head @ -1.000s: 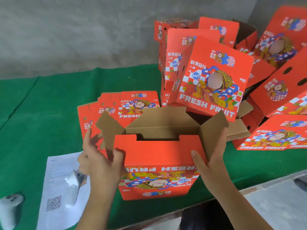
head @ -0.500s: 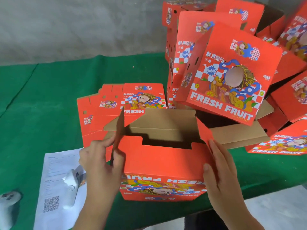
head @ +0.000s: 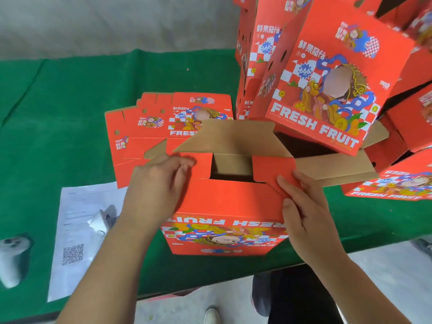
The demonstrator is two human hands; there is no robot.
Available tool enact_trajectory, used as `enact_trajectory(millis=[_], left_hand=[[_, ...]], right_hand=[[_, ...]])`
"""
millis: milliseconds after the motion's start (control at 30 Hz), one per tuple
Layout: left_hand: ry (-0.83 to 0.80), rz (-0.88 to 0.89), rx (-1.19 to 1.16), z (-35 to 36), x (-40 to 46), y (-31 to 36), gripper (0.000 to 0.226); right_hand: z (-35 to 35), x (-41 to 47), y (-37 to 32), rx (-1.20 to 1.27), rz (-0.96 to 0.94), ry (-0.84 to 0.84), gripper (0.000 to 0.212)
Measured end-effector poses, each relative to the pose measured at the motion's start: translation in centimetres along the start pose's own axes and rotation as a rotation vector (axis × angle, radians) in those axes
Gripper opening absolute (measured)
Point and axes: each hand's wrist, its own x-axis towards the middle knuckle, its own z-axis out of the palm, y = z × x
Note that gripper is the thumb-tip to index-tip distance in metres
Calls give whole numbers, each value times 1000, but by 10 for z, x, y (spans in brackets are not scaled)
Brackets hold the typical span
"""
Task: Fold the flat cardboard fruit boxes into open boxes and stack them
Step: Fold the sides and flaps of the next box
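Observation:
A red cardboard fruit box [head: 226,206] stands upright at the near edge of the green table [head: 70,127], its printed front facing me upside down. Both of its short side flaps are folded inward over the opening. My left hand [head: 156,183] presses flat on the left flap. My right hand [head: 301,202] presses flat on the right flap [head: 271,169]. The brown far flap [head: 231,139] still stands up behind them. A stack of flat red boxes [head: 149,127] lies just behind the box on the left.
A tall, leaning pile of folded red boxes [head: 327,78] fills the back right, close over the box. On the left lie a white printed sheet [head: 77,230] with a white controller [head: 105,218] on it and another controller [head: 14,256]. The table's near edge runs below the box.
The two side flaps stood upright, then swung inward; now both lie folded down over the opening under my hands. The camera has moved closer and looks more steeply down.

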Motion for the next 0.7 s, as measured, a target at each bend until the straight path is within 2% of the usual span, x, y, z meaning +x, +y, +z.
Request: enact_trajectory(millis=[100,200,333,400,467,567,633,667,700], left_hand=[[-81,-48,154,10,1,4,18],[-80,-71,158,17,-10,0,18],[-22,-43,99,16,-13,-5,16],[-7,-41,77,18,-12,-6,12],[30,-28,36,20,-10,-9,14],[125,-23,-69,21,-11,-10,29],[124,1,-121,19,-9,-13,43],[111,13,-143,17,-7,-15,46],[109,7,-169,14,-4,-19,49]], right_hand=[[-11,15,-8,-174,-14,-26,48],[-14,44,-19,-296,-8,-72,40],[-7,71,-36,-1,21,-21,31],[-5,75,-38,23,12,-47,49],[-5,75,-37,120,97,0,62],[-3,76,-31,265,200,109,56],[2,77,-29,260,225,79,42],[5,77,-30,243,225,19,40],[7,78,-31,201,194,-62,48]])
